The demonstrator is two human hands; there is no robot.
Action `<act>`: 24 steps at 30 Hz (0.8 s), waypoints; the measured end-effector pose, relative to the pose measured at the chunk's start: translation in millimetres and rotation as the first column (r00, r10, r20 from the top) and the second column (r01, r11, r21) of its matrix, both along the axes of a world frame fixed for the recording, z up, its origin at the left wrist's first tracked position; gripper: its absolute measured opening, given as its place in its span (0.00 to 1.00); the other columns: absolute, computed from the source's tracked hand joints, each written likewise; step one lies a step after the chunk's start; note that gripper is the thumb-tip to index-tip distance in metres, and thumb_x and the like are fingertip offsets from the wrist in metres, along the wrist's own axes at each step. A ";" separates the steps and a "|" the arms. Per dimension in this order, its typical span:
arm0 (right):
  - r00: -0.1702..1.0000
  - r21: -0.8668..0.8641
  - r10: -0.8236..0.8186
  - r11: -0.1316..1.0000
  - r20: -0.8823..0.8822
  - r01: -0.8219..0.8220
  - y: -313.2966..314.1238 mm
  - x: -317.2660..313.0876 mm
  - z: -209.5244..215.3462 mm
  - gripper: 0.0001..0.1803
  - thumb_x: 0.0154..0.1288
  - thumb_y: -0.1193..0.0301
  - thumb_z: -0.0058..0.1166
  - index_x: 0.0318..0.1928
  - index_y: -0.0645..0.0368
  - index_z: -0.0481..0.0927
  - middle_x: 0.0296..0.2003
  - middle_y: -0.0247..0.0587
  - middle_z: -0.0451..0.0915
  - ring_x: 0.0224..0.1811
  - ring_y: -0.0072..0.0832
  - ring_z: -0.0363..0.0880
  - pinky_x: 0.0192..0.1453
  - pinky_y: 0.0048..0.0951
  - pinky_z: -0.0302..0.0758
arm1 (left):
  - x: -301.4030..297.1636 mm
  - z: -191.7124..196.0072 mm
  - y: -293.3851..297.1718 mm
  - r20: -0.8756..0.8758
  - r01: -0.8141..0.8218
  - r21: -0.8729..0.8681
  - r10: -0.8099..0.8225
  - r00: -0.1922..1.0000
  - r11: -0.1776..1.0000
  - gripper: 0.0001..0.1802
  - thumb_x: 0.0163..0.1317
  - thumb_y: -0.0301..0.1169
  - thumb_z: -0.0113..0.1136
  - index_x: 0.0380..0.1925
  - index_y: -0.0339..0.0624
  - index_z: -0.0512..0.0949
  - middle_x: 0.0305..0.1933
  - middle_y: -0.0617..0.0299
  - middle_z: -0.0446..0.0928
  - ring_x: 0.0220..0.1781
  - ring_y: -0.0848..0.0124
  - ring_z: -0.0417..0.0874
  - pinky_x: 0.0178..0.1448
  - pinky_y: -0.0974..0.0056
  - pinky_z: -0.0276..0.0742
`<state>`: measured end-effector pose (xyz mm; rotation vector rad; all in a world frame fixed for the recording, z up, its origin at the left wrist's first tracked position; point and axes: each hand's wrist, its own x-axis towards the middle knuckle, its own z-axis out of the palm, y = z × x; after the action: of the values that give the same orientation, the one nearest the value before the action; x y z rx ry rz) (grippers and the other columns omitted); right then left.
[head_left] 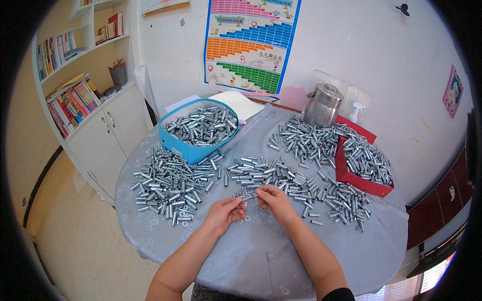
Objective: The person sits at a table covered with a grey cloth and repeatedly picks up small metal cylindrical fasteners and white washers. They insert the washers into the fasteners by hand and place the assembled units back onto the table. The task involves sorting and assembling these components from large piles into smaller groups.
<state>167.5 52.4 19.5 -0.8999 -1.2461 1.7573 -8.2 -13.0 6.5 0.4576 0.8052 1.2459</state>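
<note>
Both hands (224, 214) (273, 202), fingers curled in, pinch a slim metal piece (248, 198) above the grey tablecloth (233, 268).

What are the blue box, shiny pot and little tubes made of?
The blue box looks like thin card or plastic: smooth, slightly bowed walls. The pot seems polished steel: bright, streaky reflections. The tubes look like silvery metal, perhaps plated: sharp glints.

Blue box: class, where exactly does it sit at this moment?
In the head view, the blue box sits on the table's left side, just behind the left pile of metal tubes and left of the steel pot.
</note>
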 end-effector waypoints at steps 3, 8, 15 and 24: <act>0.993 0.165 -0.034 0.986 0.110 0.016 -5.7 -3.3 3.8 0.10 0.59 0.68 0.54 0.38 0.60 0.77 0.26 0.29 0.74 0.27 0.15 0.69 0.30 0.16 0.65 | 1.3 2.4 -0.9 -0.013 -0.021 -0.021 0.021 1.000 1.000 0.10 0.59 0.32 0.54 0.32 0.34 0.74 0.27 0.60 0.76 0.25 0.75 0.77 0.32 0.68 0.79; 0.964 0.415 -0.168 0.907 0.206 0.069 -10.3 -9.4 7.8 0.09 0.57 0.69 0.54 0.36 0.59 0.80 0.27 0.30 0.75 0.29 0.17 0.69 0.33 0.18 0.66 | -1.6 -4.3 1.0 0.023 -0.038 0.001 0.038 0.999 0.999 0.11 0.58 0.32 0.55 0.33 0.33 0.74 0.29 0.58 0.77 0.25 0.73 0.78 0.33 0.67 0.80; 0.563 0.857 -0.645 0.386 0.516 -0.342 -9.5 -0.7 9.0 0.11 0.47 0.63 0.59 0.28 0.56 0.80 0.28 0.38 0.75 0.33 0.35 0.71 0.38 0.34 0.67 | -2.6 2.4 0.4 0.015 -0.126 0.018 0.126 0.992 0.992 0.11 0.58 0.31 0.55 0.33 0.33 0.74 0.29 0.58 0.76 0.25 0.74 0.77 0.33 0.67 0.80; 0.581 0.831 -0.597 0.443 0.554 -0.336 -1.6 -3.9 -3.9 0.11 0.47 0.64 0.58 0.30 0.56 0.79 0.27 0.39 0.76 0.34 0.38 0.72 0.39 0.36 0.67 | 1.4 1.6 0.3 -0.016 -0.095 0.025 0.096 0.995 0.995 0.11 0.59 0.32 0.55 0.34 0.32 0.73 0.29 0.57 0.76 0.25 0.74 0.77 0.33 0.67 0.80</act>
<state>163.6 50.8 15.6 -1.0738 -2.2669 0.1315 -6.8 -12.7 8.1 0.4539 0.8354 1.3428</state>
